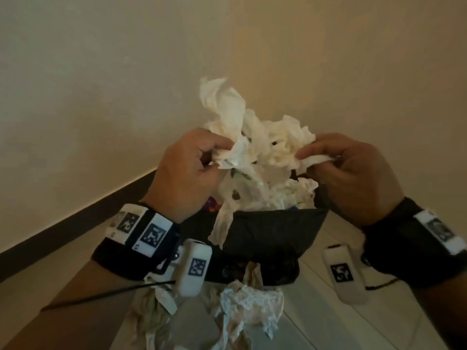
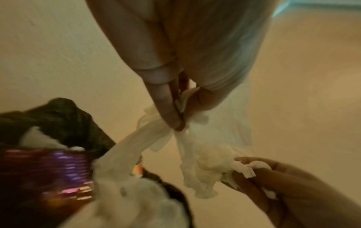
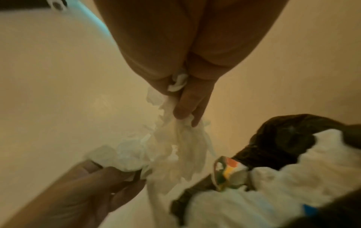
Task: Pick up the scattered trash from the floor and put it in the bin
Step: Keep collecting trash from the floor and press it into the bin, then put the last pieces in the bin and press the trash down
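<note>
A big wad of crumpled white tissue [image 1: 255, 137] hangs above the bin [image 1: 267, 228], which is lined with a black bag and heaped with more white paper. My left hand [image 1: 202, 157] pinches the wad's left side, and my right hand [image 1: 326, 157] pinches its right side. In the left wrist view my left hand [image 2: 175, 120] grips a twisted strip of tissue [image 2: 201, 160] while the right hand [image 2: 259, 177] holds the other end. The right wrist view has my right hand [image 3: 185, 114] pinching the tissue [image 3: 175, 151] over the black bag [image 3: 277, 141].
More crumpled tissue [image 1: 250, 306] lies on the pale floor [image 1: 328, 324] in front of the bin. A purple wrapper [image 2: 48, 172] and a colourful wrapper [image 3: 228, 171] sit inside the bin. A plain wall with a dark skirting board [image 1: 75, 223] stands right behind it.
</note>
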Demonstrator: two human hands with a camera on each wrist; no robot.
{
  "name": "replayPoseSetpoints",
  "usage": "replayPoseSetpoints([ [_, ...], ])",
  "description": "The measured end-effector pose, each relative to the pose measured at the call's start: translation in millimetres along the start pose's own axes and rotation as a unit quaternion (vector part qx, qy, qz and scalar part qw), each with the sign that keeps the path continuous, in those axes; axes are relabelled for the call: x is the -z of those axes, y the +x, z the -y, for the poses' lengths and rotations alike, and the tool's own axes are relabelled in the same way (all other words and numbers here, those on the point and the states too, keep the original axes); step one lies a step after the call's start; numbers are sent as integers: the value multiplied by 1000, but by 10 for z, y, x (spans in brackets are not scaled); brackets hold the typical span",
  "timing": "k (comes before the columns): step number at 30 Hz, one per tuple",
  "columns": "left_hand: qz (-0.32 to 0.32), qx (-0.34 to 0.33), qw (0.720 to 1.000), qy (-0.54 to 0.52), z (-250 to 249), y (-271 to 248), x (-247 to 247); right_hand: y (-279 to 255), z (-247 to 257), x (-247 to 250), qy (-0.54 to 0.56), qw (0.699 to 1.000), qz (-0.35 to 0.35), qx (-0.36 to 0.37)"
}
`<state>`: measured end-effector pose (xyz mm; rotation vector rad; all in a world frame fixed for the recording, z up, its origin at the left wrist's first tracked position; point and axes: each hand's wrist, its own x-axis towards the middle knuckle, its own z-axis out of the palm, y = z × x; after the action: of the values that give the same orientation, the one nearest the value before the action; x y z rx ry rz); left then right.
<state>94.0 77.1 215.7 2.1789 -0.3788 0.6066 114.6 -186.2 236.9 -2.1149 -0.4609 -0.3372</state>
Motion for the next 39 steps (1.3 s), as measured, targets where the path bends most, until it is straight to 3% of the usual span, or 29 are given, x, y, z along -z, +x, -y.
replayPoseSetpoints([
  [1,37,11,998,47,70,-13,-40,48,-90,-64,-68,997,26,-7],
  [3,174,49,976,123,196,-96,-177,105,-331,-253,-213,966,142,-40],
  [5,314,75,928,186,283,-224,-322,56,-533,-464,-298,918,249,-77],
  [6,357,76,905,217,318,-281,-380,16,-593,-547,-315,906,270,-80],
  [10,406,70,869,273,423,-286,-467,-50,-604,-622,-290,907,298,-72],
  [14,480,123,826,269,453,-122,-417,0,-587,-459,-273,876,385,-101],
  [19,465,136,846,225,409,-24,-271,35,-695,-378,-298,885,345,-88],
  [23,337,122,907,220,367,-51,-314,60,-803,-479,-310,904,285,-78],
  [26,300,156,904,263,325,-15,-429,76,-856,-521,-351,894,279,-13],
  [30,282,107,924,234,302,-36,-597,28,-857,-538,-302,913,271,38],
  [33,348,112,907,212,328,-123,-599,-86,-768,-563,-279,908,314,2],
  [36,405,130,865,266,299,-192,-635,-164,-676,-633,-383,860,338,7],
  [39,399,105,848,333,330,-229,-700,-127,-722,-716,-418,842,343,7],
])
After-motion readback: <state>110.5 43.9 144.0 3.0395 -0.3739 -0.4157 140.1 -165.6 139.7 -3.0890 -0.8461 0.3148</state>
